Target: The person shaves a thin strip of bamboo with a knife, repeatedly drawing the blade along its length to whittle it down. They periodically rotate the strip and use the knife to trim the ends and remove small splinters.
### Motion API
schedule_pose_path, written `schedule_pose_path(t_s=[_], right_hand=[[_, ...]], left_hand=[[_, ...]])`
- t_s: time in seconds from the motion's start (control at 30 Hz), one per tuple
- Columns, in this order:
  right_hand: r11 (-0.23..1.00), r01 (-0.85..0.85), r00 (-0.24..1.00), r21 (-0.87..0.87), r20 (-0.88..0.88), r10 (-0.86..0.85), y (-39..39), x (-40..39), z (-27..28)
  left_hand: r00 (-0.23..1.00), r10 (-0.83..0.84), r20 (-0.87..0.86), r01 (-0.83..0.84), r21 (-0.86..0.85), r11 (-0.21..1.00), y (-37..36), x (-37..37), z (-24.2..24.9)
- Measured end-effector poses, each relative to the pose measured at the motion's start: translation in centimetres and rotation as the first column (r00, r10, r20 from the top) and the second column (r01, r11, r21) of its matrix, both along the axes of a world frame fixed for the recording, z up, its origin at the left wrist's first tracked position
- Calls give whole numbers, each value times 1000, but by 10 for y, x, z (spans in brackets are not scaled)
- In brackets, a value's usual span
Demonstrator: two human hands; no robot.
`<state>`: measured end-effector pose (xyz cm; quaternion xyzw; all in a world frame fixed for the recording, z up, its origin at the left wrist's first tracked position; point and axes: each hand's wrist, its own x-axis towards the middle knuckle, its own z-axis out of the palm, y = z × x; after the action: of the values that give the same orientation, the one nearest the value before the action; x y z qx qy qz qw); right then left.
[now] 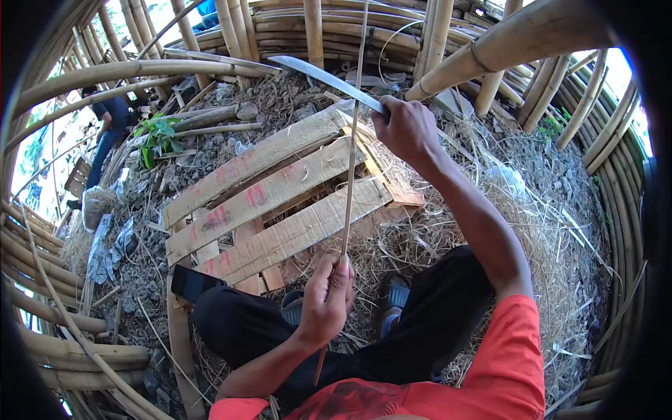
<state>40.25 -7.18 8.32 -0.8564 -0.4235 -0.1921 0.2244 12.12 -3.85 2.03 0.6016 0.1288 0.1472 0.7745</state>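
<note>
My left hand (327,297) is closed around a long, thin bamboo strip (351,178), which stands nearly upright in front of me. Its lower end sticks out below my wrist, over my lap. In my right hand (409,129) is the handle of a long-bladed knife (318,75), the fingers wrapped round it. The blade points to the upper left and crosses the strip in this view, close to my right fist. Beneath the strip lies a wooden pallet (269,187) of rough slats with red marks.
A dark phone (192,283) lies beside my left knee. Pale shavings (490,231) cover the ground around my feet. A thick bamboo pole (518,42) slants in from the upper right. Stacked bamboo walls (623,210) curve around. Another person (108,129) is at the far left.
</note>
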Motion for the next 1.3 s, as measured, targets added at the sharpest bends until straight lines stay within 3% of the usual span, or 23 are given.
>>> schedule_pose_path(t_s=[0.03,0.1,0.13,0.23,0.27,0.37,0.4,0.5,0.53,0.57,0.63,0.73,0.77,0.83,0.87,0.9,1.03,1.1,1.17,1.2,1.23,1.27,1.3], right_hand=[[1000,3,999,1,-40,-3,-2,-1,2],[973,-207,975,-105,55,214,-12,-27,-9],[894,-443,888,64,168,427,-13,-38,-10],[994,-59,993,-90,-111,49,3,-20,2],[990,-142,989,10,-26,143,5,-9,-3],[997,-77,995,-15,58,78,7,-31,-7],[987,-87,995,-133,-58,80,2,-49,3],[892,-438,885,-114,122,450,-3,-66,-10],[935,-84,960,-344,222,168,8,-53,-7],[942,55,993,-331,118,-16,20,-6,-12],[994,109,994,16,6,-109,12,23,4],[987,-156,983,40,-88,159,-3,-12,-13],[950,-294,956,-105,-46,290,-8,-28,-20],[859,-503,863,-100,4,506,-10,-46,-12],[944,-302,943,-132,104,316,-3,-35,-19],[983,-175,985,-56,-9,175,9,-16,-12],[977,-97,992,-191,-92,81,16,-44,-11],[913,-381,925,-144,-62,375,6,-73,-21],[711,-702,698,-48,155,699,8,-84,-24],[830,-482,836,-282,137,532,12,-78,-21],[908,-119,991,-401,11,135,19,-67,-13],[958,-127,979,-258,-188,79,27,-15,-28],[985,65,992,-160,-100,-82,27,-7,-11]], left_hand=[[1000,-25,-11,25,-39,999,1,0,4],[1000,-13,12,14,-59,998,5,3,7],[1000,-4,11,5,-73,997,6,0,7],[999,16,-41,-22,-151,988,13,-2,19],[998,11,-60,-21,-168,986,14,-1,19],[999,23,-41,-28,-136,990,12,-2,14],[999,15,-34,-20,-139,990,12,-2,14],[1000,3,-31,-8,-150,989,12,-2,15],[999,3,-47,-11,-164,986,11,-4,15],[997,-3,-72,-10,-183,983,8,-8,15],[998,-34,-51,25,-166,986,4,-13,17],[1000,-8,-28,3,-188,982,5,-11,9],[999,-17,-33,9,-209,978,5,-12,9],[999,-27,-27,20,-231,973,10,-11,16],[999,-45,-24,38,-256,966,11,-13,15],[999,-24,-42,11,-283,959,13,-12,16],[999,22,-45,-35,-307,951,15,-6,17],[998,37,-60,-53,-289,956,14,-8,11],[997,2,-75,-26,-311,950,19,-11,15],[996,-15,-86,-15,-330,944,19,-14,16],[996,-12,-88,-17,-322,946,16,-17,15],[996,-15,-86,-13,-311,950,12,-18,15],[997,-19,-78,-5,-293,956,10,-18,17]])
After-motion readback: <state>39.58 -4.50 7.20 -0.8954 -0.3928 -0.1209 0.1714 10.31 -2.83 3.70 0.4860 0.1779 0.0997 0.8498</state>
